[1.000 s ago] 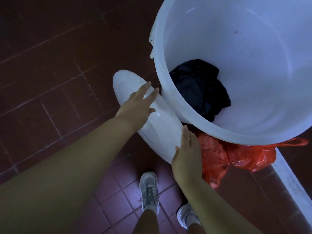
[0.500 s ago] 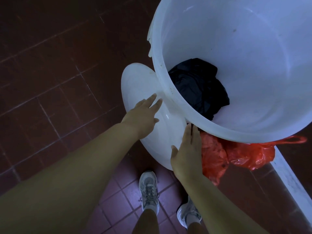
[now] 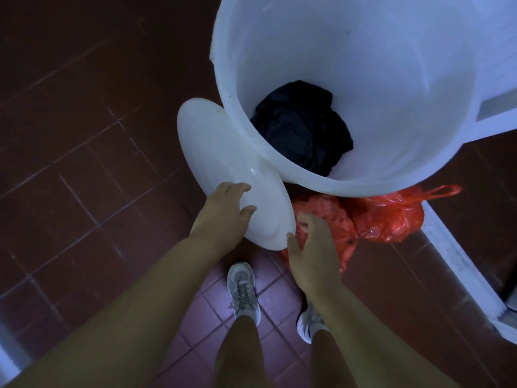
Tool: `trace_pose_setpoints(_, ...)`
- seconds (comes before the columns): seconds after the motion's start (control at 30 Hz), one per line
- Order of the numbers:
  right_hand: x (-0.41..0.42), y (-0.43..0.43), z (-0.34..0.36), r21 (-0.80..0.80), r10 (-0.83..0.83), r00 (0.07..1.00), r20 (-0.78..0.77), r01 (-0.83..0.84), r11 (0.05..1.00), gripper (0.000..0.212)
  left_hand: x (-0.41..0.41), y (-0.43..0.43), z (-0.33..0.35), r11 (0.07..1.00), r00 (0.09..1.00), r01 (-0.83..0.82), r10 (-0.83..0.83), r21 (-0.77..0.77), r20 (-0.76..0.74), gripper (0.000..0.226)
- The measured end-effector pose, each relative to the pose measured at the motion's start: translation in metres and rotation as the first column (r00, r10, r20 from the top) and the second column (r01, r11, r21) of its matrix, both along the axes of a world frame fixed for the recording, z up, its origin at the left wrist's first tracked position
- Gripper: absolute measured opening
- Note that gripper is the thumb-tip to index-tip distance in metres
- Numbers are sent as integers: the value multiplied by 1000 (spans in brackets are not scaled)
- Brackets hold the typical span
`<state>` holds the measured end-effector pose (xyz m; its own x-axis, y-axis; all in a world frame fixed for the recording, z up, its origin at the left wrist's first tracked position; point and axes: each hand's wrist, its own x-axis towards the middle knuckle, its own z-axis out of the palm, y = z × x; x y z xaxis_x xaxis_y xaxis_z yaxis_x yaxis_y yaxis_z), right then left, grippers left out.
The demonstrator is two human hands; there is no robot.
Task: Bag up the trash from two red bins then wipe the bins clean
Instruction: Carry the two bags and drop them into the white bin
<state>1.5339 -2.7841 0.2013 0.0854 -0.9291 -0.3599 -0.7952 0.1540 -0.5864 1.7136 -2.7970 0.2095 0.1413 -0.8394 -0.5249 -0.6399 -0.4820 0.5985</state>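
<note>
A large white bucket (image 3: 363,65) fills the upper right, with a crumpled black bag (image 3: 302,127) lying at its bottom. A round white lid (image 3: 221,155) leans against the bucket's left side, its lower edge near the floor. My left hand (image 3: 223,211) rests on the lid's lower left part, fingers spread over its surface. My right hand (image 3: 313,253) hovers just right of the lid's bottom edge with fingers loosely curled, over a red plastic trash bag (image 3: 335,217). A second knotted red bag (image 3: 391,217) lies beside it under the bucket's rim.
Dark red floor tiles (image 3: 84,135) spread to the left and below. A white ledge (image 3: 458,264) runs diagonally at the right. My two grey sneakers (image 3: 243,292) stand just below the lid.
The lid has settled lower against the bucket. Both hands have drawn back toward me; the right hand has come off the lid's edge and its fingers have curled.
</note>
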Motion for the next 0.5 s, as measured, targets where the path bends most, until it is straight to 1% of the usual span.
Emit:
trace_pose_setpoints(0.13,-39,4,7,20,-40,999,17,39,999,28,-32,21,7,998,998,-51,53,39,-42,41)
trace_pose_setpoints(0.3,-97,8,3,141,-113,993,-13,114,983,26,-80,42,-1,990,992,-86,95,114,-82,38)
trace_pose_setpoints(0.37,-123,8,2,208,-148,989,7,143,968,24,-104,50,-8,986,992,-93,104,137,-73,38)
trace_pose_setpoints(0.43,-151,6,0,283,-110,994,20,100,954,22,-132,56,-16,983,992,-98,109,152,-69,36)
trace_pose_setpoints(0.5,-181,3,-6,345,-16,1000,-10,19,939,21,-162,62,-25,981,993,-98,108,167,-54,34)
